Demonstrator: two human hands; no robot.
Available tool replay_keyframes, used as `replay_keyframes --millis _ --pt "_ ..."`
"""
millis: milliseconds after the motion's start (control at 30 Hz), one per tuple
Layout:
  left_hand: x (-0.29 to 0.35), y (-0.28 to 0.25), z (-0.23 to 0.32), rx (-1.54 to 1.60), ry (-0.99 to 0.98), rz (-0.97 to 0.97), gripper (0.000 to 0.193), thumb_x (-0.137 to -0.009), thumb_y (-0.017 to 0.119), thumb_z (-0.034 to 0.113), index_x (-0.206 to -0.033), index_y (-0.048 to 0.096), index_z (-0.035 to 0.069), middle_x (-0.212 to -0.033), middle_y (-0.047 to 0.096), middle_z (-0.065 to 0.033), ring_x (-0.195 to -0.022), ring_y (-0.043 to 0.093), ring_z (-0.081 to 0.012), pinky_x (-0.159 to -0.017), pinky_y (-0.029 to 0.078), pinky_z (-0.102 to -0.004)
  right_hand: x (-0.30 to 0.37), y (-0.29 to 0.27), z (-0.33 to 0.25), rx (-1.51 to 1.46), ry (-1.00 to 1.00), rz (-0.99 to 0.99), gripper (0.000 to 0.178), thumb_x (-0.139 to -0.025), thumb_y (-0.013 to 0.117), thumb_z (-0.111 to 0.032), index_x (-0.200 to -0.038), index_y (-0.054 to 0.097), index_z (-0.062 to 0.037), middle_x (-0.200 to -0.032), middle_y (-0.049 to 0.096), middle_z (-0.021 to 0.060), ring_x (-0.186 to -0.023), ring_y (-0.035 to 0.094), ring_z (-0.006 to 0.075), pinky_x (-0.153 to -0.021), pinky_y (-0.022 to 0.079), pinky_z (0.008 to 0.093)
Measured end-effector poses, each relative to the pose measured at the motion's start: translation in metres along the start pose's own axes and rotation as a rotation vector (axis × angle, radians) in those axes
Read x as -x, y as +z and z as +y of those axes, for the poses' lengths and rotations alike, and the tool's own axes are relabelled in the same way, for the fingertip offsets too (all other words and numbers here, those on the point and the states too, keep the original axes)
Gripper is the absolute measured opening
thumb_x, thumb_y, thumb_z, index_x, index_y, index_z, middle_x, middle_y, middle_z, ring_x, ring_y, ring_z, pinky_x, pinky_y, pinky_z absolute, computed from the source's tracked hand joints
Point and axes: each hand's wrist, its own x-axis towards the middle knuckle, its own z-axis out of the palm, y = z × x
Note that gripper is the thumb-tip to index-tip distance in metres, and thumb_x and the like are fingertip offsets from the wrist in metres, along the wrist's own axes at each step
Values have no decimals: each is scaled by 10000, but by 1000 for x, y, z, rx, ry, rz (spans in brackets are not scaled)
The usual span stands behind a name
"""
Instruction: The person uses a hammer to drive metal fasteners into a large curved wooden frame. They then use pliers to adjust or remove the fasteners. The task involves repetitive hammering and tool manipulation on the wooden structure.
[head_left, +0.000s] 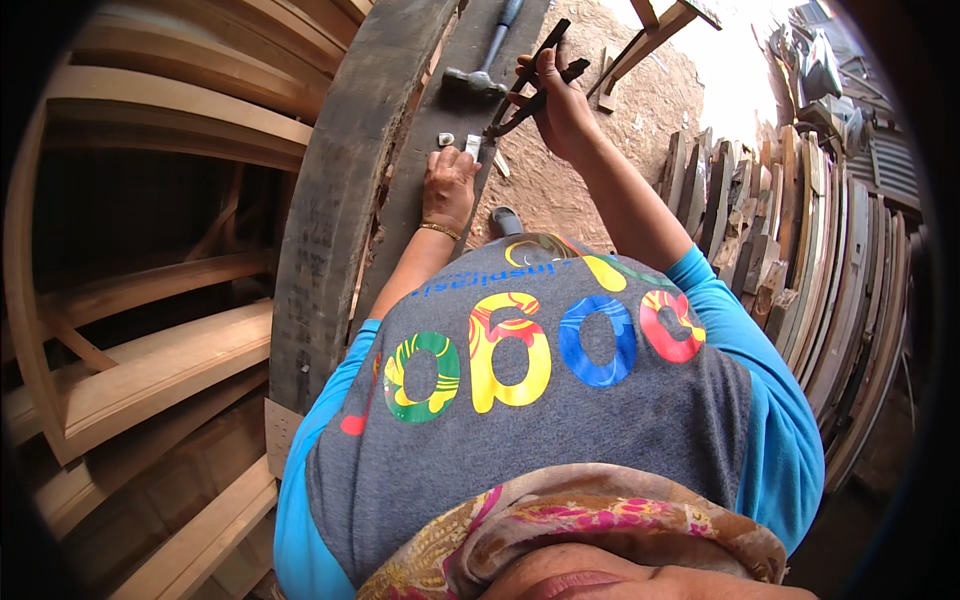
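Observation:
My right hand (pixel 566 108) is closed round dark metal pincers (pixel 518 113), whose two long handles stand apart. Their jaw end points toward my left hand, close to the edge of a dark wooden plank (pixel 412 165). On that plank rests my left hand (pixel 450 188), fingers bent and close together. A small pale strip (pixel 473 146) sticks out at its fingertips and seems to be held there; the thumb is hidden. Just beyond the fingers lies a small whitish piece (pixel 446 139). Farther up the plank is a hammer (pixel 476 82) with a blue-grey handle.
Stacked wooden frames (pixel 170 115) fill the left side, beside a thick dark beam (pixel 345 180). Upright boards (pixel 800 230) lean in a row at the right. A wooden stand (pixel 650 45) rises from the earthen floor (pixel 625 150), where pale scraps are scattered.

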Motion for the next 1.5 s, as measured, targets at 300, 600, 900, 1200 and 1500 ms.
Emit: replay_keyframes --millis 300,600,900,1200,1500 --pt "0 6 50 98 -33 -6 88 -778 672 102 -812 595 78 -833 561 -75 -845 529 -303 -747 460 -399 -10 -16 -30 217 46 -77 700 -908 499 -524 -1481 165 -301 -1261 470 74 -1166 441 202 -888 480 474" --pt "-6 6 85 154 -50 0 109 -781 670 111 -865 606 86 -829 549 -68 -854 530 -274 -783 457 -375 -4 2 -59 430 196 -118 684 -893 450 -608 -1402 305 -176 -1315 430 117 -1159 460 224 -852 521 445" --pt "-4 15 95 195 -70 10 151 -784 668 104 -920 609 77 -844 550 -70 -849 530 -275 -771 465 -380 16 -3 -62 382 131 -118 556 -938 443 -525 -1396 320 -235 -1226 529 50 -1111 514 176 -810 503 428" --pt "-3 14 87 170 -47 -3 170 -799 665 122 -953 607 78 -856 555 -75 -855 530 -283 -774 462 -388 2 -6 -38 539 19 -53 344 -970 444 -455 -1166 527 -185 -962 621 -30 -920 584 107 -827 381 348" --pt "-4 21 75 174 -47 -12 138 -787 676 122 -891 595 80 -841 558 -78 -848 537 -288 -768 461 -387 -15 13 -27 197 -15 -141 159 -953 483 -207 -805 446 -161 -662 371 -54 -567 367 84 -502 293 250"
